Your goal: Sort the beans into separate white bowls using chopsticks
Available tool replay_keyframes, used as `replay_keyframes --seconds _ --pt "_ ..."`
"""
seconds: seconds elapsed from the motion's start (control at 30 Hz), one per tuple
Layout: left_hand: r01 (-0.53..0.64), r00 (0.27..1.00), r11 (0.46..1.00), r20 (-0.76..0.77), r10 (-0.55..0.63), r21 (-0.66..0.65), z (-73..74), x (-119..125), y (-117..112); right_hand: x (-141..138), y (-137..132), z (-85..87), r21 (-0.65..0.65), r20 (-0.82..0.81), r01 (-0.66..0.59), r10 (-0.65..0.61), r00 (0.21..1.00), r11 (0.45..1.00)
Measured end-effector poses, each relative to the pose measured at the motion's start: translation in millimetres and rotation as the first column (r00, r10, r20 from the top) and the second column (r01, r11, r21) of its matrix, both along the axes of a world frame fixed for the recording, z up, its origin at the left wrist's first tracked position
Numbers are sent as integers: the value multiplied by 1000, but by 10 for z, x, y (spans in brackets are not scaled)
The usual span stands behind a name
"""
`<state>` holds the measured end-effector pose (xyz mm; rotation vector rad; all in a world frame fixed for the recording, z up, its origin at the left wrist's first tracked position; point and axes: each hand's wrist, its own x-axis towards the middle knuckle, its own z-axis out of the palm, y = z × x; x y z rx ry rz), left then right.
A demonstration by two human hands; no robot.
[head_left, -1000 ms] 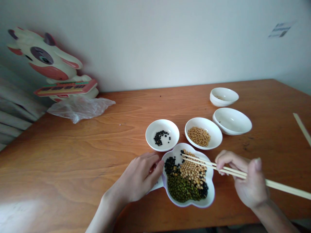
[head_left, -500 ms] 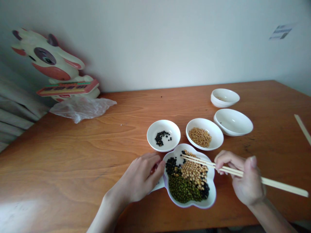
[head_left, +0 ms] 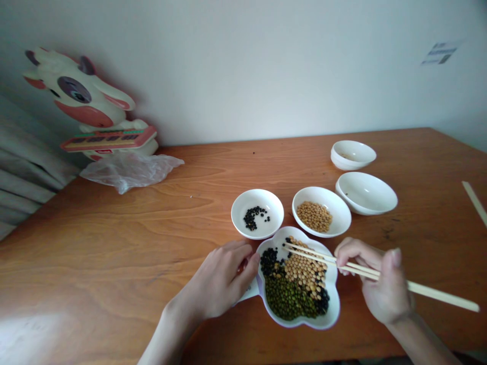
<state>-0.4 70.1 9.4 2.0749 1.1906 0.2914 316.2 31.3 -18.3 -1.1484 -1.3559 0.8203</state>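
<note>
My left hand point(head_left: 224, 276) is closed at the left rim and handle of a white flower-shaped dish point(head_left: 332, 314), with its fingertips partly hidden. Inside the dish lie soybeans point(head_left: 302, 268), mung beans point(head_left: 285, 299) and black beans point(head_left: 269, 259), in patches that mix at their edges. A pair of wooden chopsticks point(head_left: 363, 271) is gripped in my right hand point(head_left: 380, 279). Their tips are close together over the upper part of the dish, near a few black beans; I cannot tell whether a bean is between them. Just behind the dish sits a white bowl point(head_left: 239, 205) with black beans.
Another white bowl point(head_left: 340, 208) holds soybeans. Behind it stand a bowl point(head_left: 367, 195) with a dark speck and a farther bowl point(head_left: 352, 157) with some pale contents. A cow toy with a keyboard point(head_left: 95, 106) and a plastic bag point(head_left: 129, 172) occupy the back left. A wooden stick point(head_left: 475, 203) lies far right.
The whole view has shifted slightly. My left hand stays at the dish, and the chopstick tips remain at nearly the same spot, a little lower against the beans.
</note>
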Motion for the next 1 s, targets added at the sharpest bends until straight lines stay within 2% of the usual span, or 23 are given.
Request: replay_keyframes --seconds 0.27,0.53,0.77,1.0 --pt "3 1000 1000 -2 -3 12 0 7 5 4 4 -21 -10 6 10 -10 1000 1000" --pt "4 1000 1000 15 -4 6 -11 8 15 21 2 -27 40 -31 39 -38 999 998" --pt "-2 1000 1000 -3 2 18 -14 21 -12 44 96 207 96 -153 84 -68 986 992" --pt "-9 1000 1000 -10 9 14 -10 27 0 -397 317 417 98 -243 105 -79 967 990"
